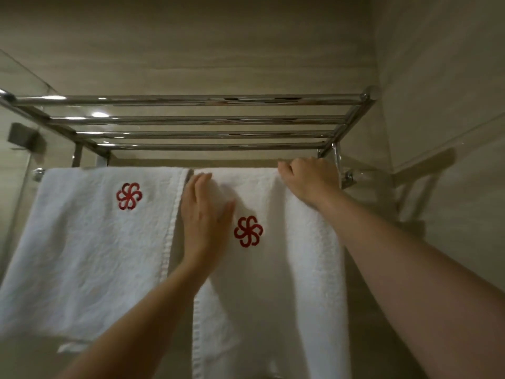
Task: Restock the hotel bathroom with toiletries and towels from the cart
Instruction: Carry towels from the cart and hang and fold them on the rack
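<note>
The towel in the grip of the right hand was white terry cloth, nubbly, with a red stitched emblem, like the second towel left of the grip. Above the grip the rack was polished metal, mirror-glossy, against a matt beige wall.

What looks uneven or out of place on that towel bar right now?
The right towel is not squared up: it bunches under the left hand, and its red logo sits lower than the one on the left towel. The right hand grips its top edge.
</note>
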A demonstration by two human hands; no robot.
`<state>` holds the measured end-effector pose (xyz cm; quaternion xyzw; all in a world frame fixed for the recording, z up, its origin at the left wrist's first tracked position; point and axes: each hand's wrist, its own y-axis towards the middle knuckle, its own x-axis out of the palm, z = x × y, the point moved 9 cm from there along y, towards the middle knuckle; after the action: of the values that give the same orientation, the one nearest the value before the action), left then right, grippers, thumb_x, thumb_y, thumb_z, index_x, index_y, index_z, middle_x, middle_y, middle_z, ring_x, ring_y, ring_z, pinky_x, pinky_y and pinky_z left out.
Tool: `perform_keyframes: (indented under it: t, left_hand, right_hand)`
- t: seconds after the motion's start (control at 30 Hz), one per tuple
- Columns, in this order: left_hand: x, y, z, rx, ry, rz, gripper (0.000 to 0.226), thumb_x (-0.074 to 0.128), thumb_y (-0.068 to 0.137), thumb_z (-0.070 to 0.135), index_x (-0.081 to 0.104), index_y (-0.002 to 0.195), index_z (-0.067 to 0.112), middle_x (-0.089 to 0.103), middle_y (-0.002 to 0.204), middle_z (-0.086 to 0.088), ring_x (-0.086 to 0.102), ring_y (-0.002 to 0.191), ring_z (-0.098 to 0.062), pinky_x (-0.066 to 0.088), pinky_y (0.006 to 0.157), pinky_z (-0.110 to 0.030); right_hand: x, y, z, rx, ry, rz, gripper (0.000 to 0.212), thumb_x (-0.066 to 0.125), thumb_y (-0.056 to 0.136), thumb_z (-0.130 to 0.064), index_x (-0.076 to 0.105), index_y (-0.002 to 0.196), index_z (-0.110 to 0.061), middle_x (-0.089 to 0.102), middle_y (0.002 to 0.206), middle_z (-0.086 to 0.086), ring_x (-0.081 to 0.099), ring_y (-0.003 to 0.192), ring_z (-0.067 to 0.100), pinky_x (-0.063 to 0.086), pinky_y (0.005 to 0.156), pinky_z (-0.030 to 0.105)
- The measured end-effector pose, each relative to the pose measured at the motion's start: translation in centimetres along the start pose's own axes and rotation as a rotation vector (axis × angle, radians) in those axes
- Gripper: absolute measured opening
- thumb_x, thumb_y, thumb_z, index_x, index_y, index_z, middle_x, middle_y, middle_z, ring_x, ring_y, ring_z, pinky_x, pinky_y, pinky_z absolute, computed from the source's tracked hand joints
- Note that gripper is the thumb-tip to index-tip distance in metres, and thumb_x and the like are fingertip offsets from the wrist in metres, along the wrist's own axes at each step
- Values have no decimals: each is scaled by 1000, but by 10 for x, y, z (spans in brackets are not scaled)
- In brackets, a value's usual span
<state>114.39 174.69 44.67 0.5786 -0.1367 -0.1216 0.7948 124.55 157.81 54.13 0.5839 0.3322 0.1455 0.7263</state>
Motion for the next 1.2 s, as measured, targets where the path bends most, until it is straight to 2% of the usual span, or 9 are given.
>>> perform_keyframes:
  t: [0.13, 0.23, 0.33, 0.47, 0.6, 0.7, 0.83, 1.0, 1.2]
  left_hand:
    - [2, -24, -19, -333, -181, 24, 75, 71, 79, 30, 28, 140, 15, 36, 139, -5, 38, 127, -16, 35, 107, -37]
    - [7, -31, -37, -616, -403, -15, 53, 70, 80, 36, 50, 121, 9, 62, 114, -9, 63, 99, -23, 54, 81, -40]
    - [7, -22, -25, -612, -474, -122, 27, 65, 85, 34, 65, 93, 9, 71, 84, -9, 70, 69, -21, 55, 52, -28]
    - [4, -13, -13, -606, -497, -184, 23, 61, 87, 34, 64, 92, 12, 70, 80, -7, 69, 66, -18, 52, 45, -24]
    - [-1, -7, -4, -577, -490, -177, 24, 59, 89, 30, 63, 97, 8, 68, 79, -5, 67, 64, -15, 48, 40, -19]
    - [-2, -4, 2, -560, -508, -178, 24, 59, 90, 30, 63, 99, 8, 68, 80, -6, 67, 66, -16, 49, 40, -19]
    - [-6, 0, 8, -526, -501, -172, 21, 57, 91, 30, 62, 99, 12, 69, 83, -5, 68, 68, -16, 51, 43, -20]
    - [-30, 26, 12, -377, -304, -26, 17, 57, 90, 32, 56, 92, 15, 63, 85, -4, 64, 76, -19, 55, 61, -32]
    - [-33, 75, 19, -313, -29, -27, 28, 53, 91, 41, 42, 82, 16, 54, 86, -6, 57, 84, -24, 51, 79, -38]
  right_hand:
    - [0, 1, -2, -1, -26, -22, 62, 18, 98, -46, 51, 57, -14, 47, 51, 3, 49, 51, 23, 51, 69, 35]
    - [-1, 1, -1, 15, -24, -53, 61, 18, 98, -47, 54, 62, -14, 51, 57, 4, 53, 56, 24, 51, 71, 36]
    - [1, -1, 0, 9, 20, -85, 54, 18, 99, -48, 59, 85, -16, 60, 70, 5, 58, 67, 24, 51, 75, 39]
    - [-2, -9, 2, 15, 87, -147, 42, 26, 99, -45, 48, 122, -17, 62, 110, 8, 58, 105, 27, 45, 93, 42]
    - [-27, -63, 16, 146, 184, 225, 53, 46, 94, -37, 33, 142, -17, 36, 145, 6, 30, 135, 23, 26, 111, 40]
    - [-17, -119, 40, 412, 502, 352, 62, 59, 87, -34, 31, 141, -20, 34, 145, 4, 37, 131, 22, 39, 104, 46]
    - [-3, -123, 45, 531, 987, 182, 63, 59, 90, -23, 23, 141, -32, 47, 130, -2, 59, 99, 10, 52, 73, 26]
    - [-36, -93, 40, 317, 770, 184, 28, 50, 94, -12, 53, 120, -24, 59, 120, 4, 50, 75, -2, 42, 63, 14]
    - [-58, -46, 50, 309, 666, 169, 21, 49, 94, -13, 61, 110, -18, 60, 105, 0, 55, 92, 13, 43, 69, 21]
